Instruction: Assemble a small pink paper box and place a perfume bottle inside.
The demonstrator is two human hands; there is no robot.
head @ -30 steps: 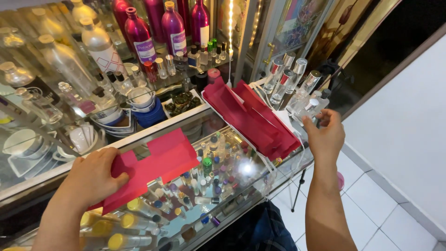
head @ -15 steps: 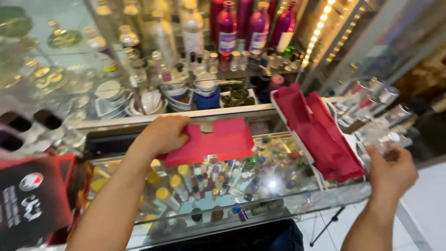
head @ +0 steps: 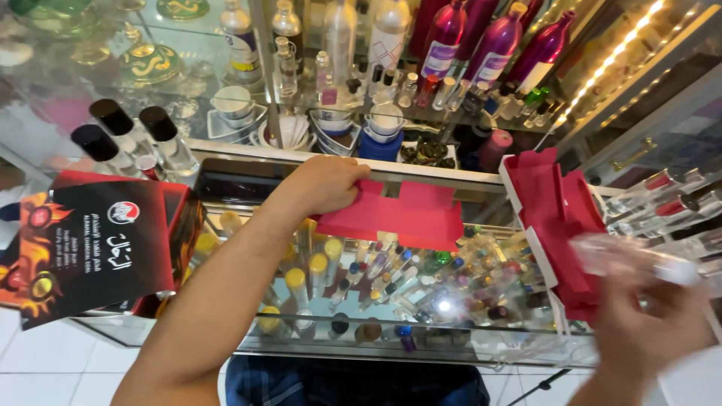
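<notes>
Fingers of the left hand [head: 325, 184] curl down over the near-left edge of a flat red card insert [head: 398, 216], pinching it against the glass top of the table [head: 248, 188]; the fingers of the right hand [head: 647, 323], blurred at the near right, close around a clear plastic piece [head: 639, 259], though how tightly I cannot tell. The table is a glass display case with small coloured-cap vials lying under its top, white floor tiles showing below. Behind it, shelves carry tall purple bottles [head: 481, 45] and small cups. The insert lies flat, its long axis running left to right. A red folded box tray [head: 556, 218] sits at the right, a black and red carton [head: 90, 240] at the left
</notes>
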